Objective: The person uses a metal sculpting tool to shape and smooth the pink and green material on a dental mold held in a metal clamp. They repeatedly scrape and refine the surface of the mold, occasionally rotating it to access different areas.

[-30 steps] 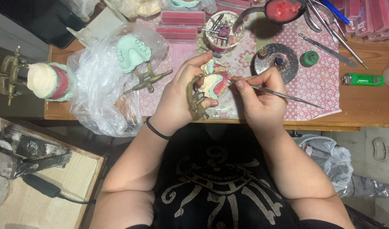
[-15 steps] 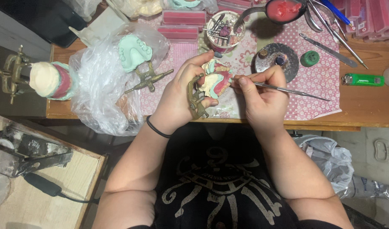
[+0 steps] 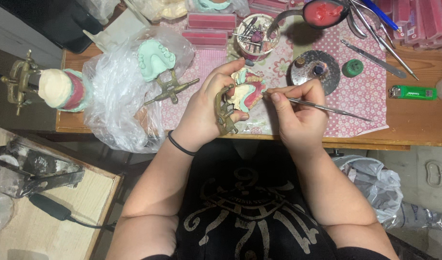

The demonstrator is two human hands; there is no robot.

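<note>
My left hand [image 3: 205,107] grips a brass dental articulator [image 3: 224,114] that carries a plaster model with pink wax and teeth [image 3: 249,90]. It is held just above the front edge of the wooden table [image 3: 413,127]. My right hand [image 3: 298,111] pinches a thin metal wax tool [image 3: 327,109] like a pen, its tip touching the pink wax on the model's right side. The tool's long handle points to the right.
A second articulator with a green cast [image 3: 158,62] lies on a clear plastic bag [image 3: 115,106]. A third articulator [image 3: 47,89] stands at the left edge. Behind are a cup of instruments [image 3: 257,33], a round metal burner [image 3: 315,70], a ladle of red wax [image 3: 322,12] and a green lighter [image 3: 412,92].
The right hand has shifted the tool's tip slightly along the wax. The left hand holds the articulator in the same place.
</note>
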